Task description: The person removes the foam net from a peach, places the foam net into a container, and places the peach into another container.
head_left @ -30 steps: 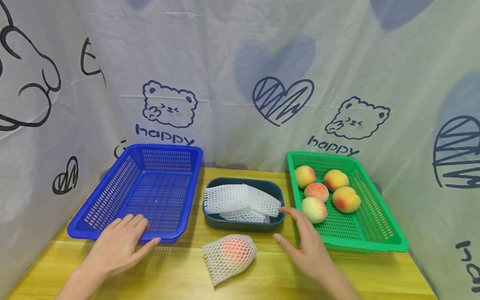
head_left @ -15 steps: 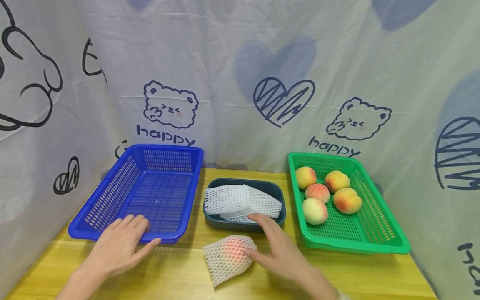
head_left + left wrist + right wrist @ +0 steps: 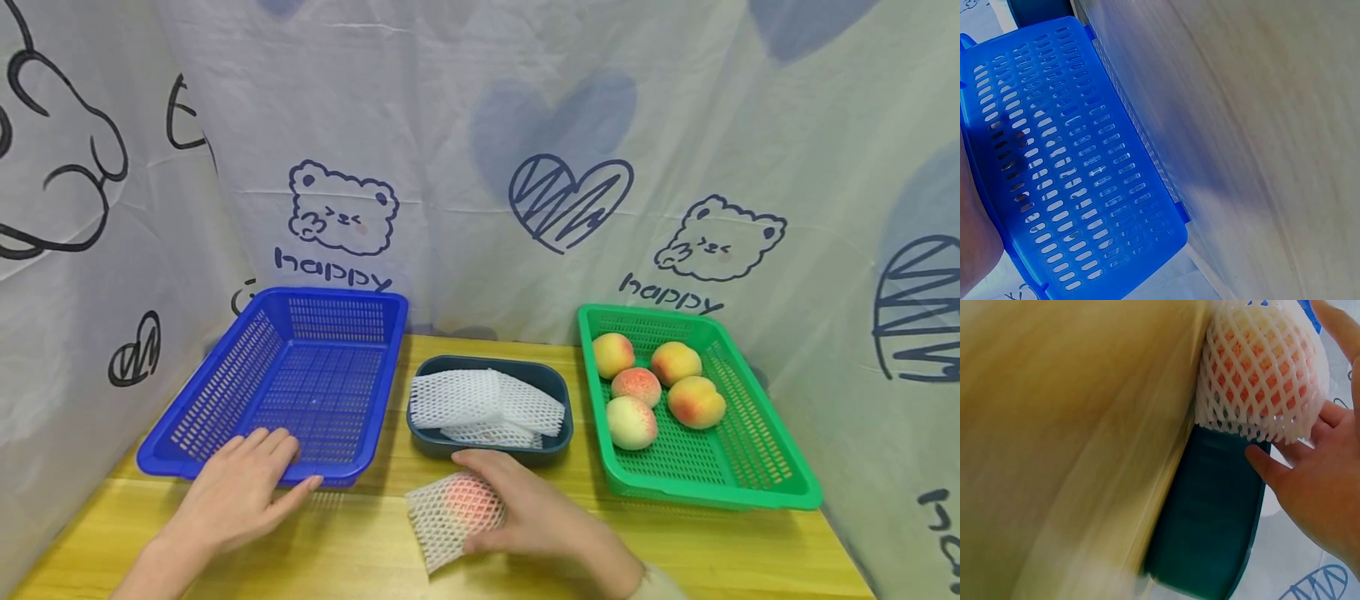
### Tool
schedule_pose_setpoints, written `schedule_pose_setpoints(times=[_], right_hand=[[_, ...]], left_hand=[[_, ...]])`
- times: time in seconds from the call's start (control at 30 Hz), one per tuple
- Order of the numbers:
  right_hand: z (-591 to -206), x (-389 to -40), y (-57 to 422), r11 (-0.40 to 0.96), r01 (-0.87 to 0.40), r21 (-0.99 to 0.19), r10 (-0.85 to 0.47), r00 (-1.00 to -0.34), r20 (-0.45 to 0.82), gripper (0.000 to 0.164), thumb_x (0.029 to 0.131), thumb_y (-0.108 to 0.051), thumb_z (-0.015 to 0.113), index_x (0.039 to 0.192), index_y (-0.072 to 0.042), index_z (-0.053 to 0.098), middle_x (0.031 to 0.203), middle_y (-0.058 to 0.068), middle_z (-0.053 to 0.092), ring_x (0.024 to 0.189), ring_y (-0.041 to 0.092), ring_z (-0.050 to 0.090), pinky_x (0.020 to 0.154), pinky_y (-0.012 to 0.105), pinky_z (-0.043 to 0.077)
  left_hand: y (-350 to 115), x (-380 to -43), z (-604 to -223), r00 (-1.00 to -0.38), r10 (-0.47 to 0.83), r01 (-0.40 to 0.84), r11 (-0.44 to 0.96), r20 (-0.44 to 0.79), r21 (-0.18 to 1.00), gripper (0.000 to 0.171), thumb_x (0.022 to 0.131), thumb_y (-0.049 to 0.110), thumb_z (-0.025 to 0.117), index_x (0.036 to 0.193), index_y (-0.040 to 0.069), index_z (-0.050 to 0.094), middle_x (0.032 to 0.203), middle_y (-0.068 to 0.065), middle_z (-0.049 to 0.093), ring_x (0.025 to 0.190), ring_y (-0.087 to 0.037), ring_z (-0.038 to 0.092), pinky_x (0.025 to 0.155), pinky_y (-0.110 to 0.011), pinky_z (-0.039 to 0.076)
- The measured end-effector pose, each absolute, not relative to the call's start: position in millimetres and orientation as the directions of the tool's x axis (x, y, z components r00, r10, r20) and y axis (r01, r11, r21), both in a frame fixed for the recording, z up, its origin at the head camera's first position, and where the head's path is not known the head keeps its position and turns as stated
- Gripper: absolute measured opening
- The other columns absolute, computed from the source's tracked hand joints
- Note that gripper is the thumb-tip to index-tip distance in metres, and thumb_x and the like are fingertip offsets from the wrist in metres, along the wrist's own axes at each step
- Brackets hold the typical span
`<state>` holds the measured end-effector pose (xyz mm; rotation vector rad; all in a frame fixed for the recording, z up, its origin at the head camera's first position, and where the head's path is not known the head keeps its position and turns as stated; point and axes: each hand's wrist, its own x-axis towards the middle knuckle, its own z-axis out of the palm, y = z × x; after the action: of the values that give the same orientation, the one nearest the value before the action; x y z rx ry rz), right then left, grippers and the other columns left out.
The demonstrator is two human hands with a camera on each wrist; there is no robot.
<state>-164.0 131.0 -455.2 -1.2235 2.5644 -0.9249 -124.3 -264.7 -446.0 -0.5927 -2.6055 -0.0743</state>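
A peach in a white foam net sleeve [image 3: 454, 515] lies on the table in front of the dark bin; the sleeve's loose end points left. My right hand [image 3: 536, 512] is around its right side, thumb at the near side and index finger over the far side. In the right wrist view the netted peach [image 3: 1260, 378] sits close beside the spread fingers [image 3: 1267, 464]. My left hand [image 3: 243, 483] rests on the near rim of the blue basket [image 3: 386, 367], fingers over the rim and thumb out to the right. Dark finger shapes show through the basket's slots in the left wrist view.
A dark teal bin [image 3: 487, 454] holding several white foam net sleeves [image 3: 480, 400] stands at the middle back. To its right, a green basket [image 3: 750, 492] holds several peaches [image 3: 696, 402]. A printed cloth [image 3: 465, 275] hangs behind and at both sides.
My right hand has moved left and toward me, from beside the green basket to the netted peach. The left hand has stayed on the blue basket's rim.
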Motion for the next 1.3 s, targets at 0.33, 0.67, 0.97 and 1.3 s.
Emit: schedule_pose_setpoints(times=[0.33,0.67,0.97,1.3], right_hand=[[-463,-171,123,0.362,-0.672,-0.646,-0.829,-0.549,0.106,0.074,0.085,-0.040,0.085,0.148,-0.019,0.053,0.154,-0.001,0.049,0.140,0.015,0.046,0.120,0.039,0.036],[-468,-176,118,0.304,-0.689,-0.658,-0.836,-0.524,0.162,0.062,0.081,-0.030,0.087,0.136,-0.017,0.062,0.142,-0.002,0.056,0.129,0.010,0.053,0.113,0.032,0.041],[-470,-178,116,0.286,-0.698,-0.657,-0.809,-0.543,0.225,0.059,0.077,-0.028,0.088,0.130,-0.015,0.066,0.133,-0.004,0.060,0.121,0.008,0.057,0.107,0.029,0.046],[-465,-173,115,0.248,-0.685,-0.685,-0.761,-0.575,0.300,0.061,0.076,-0.026,0.089,0.132,-0.020,0.066,0.135,-0.007,0.060,0.123,0.011,0.057,0.109,0.033,0.046]], left_hand=[[-264,-124,-448,-0.791,0.402,0.429,0.902,0.462,-0.050,0.041,0.091,0.056,0.069,0.081,0.024,0.046,0.077,0.012,0.038,0.070,-0.010,0.037,0.061,-0.028,0.034],[-264,-125,-450,-0.784,0.407,0.433,0.900,0.469,-0.057,0.039,0.091,0.056,0.068,0.082,0.024,0.047,0.078,0.012,0.040,0.071,-0.010,0.040,0.062,-0.029,0.036],[-265,-125,-449,-0.797,0.396,0.419,0.906,0.456,-0.055,0.039,0.091,0.056,0.069,0.082,0.024,0.048,0.078,0.011,0.041,0.072,-0.011,0.041,0.062,-0.030,0.037],[-266,-126,-449,-0.791,0.396,0.422,0.905,0.467,-0.052,0.040,0.091,0.055,0.069,0.081,0.024,0.047,0.078,0.012,0.040,0.071,-0.010,0.040,0.062,-0.030,0.037]])
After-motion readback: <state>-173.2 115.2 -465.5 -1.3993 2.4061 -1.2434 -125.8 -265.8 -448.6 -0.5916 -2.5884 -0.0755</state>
